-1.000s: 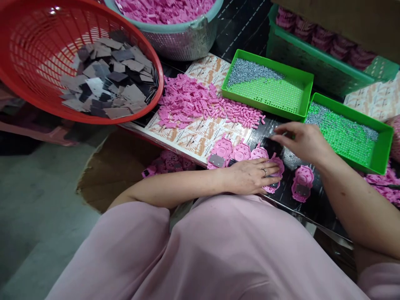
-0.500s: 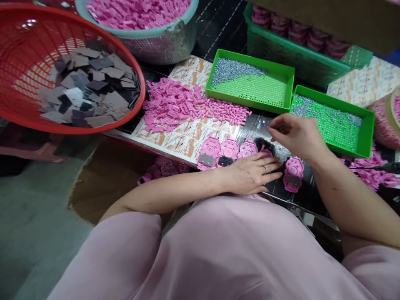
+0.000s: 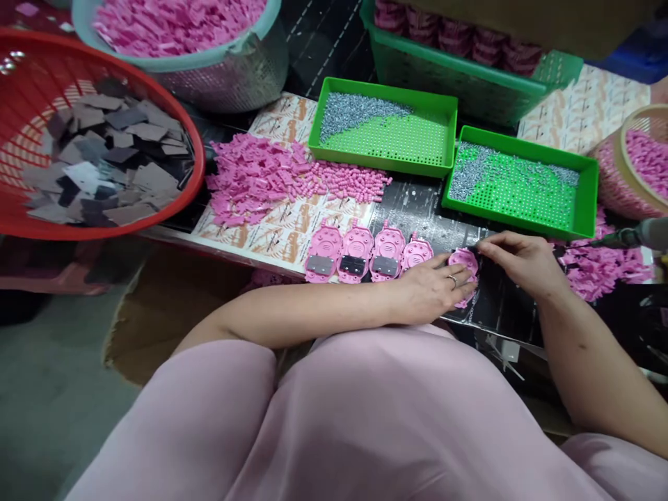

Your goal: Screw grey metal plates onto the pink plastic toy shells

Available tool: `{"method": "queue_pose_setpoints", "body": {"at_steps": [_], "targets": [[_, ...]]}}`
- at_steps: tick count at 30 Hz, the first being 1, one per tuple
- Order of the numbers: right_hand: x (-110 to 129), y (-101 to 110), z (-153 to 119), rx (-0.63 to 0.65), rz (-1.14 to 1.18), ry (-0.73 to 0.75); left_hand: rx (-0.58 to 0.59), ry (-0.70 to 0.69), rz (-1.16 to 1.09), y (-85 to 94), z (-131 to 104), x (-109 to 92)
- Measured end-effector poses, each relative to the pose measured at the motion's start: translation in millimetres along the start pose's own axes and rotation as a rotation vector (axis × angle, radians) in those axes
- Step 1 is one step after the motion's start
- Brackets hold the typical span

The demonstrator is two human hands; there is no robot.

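Note:
My left hand point(image 3: 437, 287), a ring on one finger, lies flat with fingers stretched over the rightmost pink plastic casing point(image 3: 462, 260). My right hand point(image 3: 527, 264) has thumb and forefinger pinched together at that casing's upper right edge; whatever they hold is too small to make out. To the left stands a row of similar pink casings point(image 3: 357, 240), several with a grey or black plate point(image 3: 386, 266) across the lower part. The casing nearest my left hand is partly covered by it.
Two green trays point(image 3: 386, 161) of small metal screws stand behind. Pink parts point(image 3: 255, 177) are heaped at left. A red basket point(image 3: 195, 163) holds grey plates. Further back are a tub of pink pieces point(image 3: 234, 76) and a green crate point(image 3: 443, 76). At right, a screwdriver-like tool point(image 3: 634, 235) extends over more pink parts.
The view has shifted right. My right hand has come down from near the trays to the rightmost casing. That casing now lies under my left fingers; before, it lay apart from them.

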State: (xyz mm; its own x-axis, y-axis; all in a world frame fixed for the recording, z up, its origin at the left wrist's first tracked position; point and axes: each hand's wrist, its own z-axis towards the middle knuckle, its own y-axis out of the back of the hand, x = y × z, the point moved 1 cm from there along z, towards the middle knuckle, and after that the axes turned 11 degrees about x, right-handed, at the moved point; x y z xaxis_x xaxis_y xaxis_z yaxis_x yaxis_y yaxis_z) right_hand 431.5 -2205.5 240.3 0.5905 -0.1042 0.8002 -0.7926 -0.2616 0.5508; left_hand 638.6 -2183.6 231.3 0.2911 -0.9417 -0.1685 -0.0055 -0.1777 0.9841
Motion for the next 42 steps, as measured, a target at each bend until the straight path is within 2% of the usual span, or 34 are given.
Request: {"method": "queue_pose_setpoints", "body": {"at_steps": [4, 8, 15, 19, 22, 25, 28, 30, 32, 37, 40, 42], "targets": [[8.9, -13.6, 11.7, 0.052, -0.085, 0.056, 0.059, -0.045, -0.039, 3.7, -13.7, 6.0], [16.2, -23.2, 19.7, 0.092, -0.185, 0.071, 0.097, -0.05, -0.056, 2.3, -15.7, 8.0], [19.2, -30.3, 17.6, 0.089, -0.408, 0.124, 0.026, -0.079, -0.062, -2.9, -18.2, 10.7], [19.9, -33.0, 19.6, 0.048, -0.42, 0.076, 0.037, -0.084, -0.03, -2.7, -20.5, 12.4], [21.4, -27.9, 14.6, 0.005, -0.409, 0.061, 0.049, -0.086, -0.024, -2.8, -20.2, 13.1], [20.2, -13.6, -3.6, -0.117, -0.473, 0.071, 0.044, -0.079, -0.022, -3.3, -19.6, 13.2], [9.4, 1.7, -26.6, -0.24, -0.795, -0.079, 0.036, -0.078, -0.024, -3.7, -19.5, 13.6], [-1.9, 6.8, -38.5, -0.243, -0.999, -0.226, 0.031, -0.077, -0.027, -3.4, -19.5, 14.2], [-12.3, 7.6, -46.9, -0.23, -1.094, -0.288, 0.032, -0.069, -0.026, -2.5, -19.2, 14.8], [-25.1, 8.2, -58.7, -0.295, -1.096, -0.211, 0.037, -0.063, -0.006, 0.9, -18.4, 15.9], [-29.7, 9.9, -56.4, -0.348, -1.047, -0.194, 0.026, -0.076, 0.01, 2.8, -17.6, 16.1], [-31.1, 8.5, -52.2, -0.336, -1.019, -0.175, 0.021, -0.083, 0.015, 3.6, -16.8, 16.1]]}}
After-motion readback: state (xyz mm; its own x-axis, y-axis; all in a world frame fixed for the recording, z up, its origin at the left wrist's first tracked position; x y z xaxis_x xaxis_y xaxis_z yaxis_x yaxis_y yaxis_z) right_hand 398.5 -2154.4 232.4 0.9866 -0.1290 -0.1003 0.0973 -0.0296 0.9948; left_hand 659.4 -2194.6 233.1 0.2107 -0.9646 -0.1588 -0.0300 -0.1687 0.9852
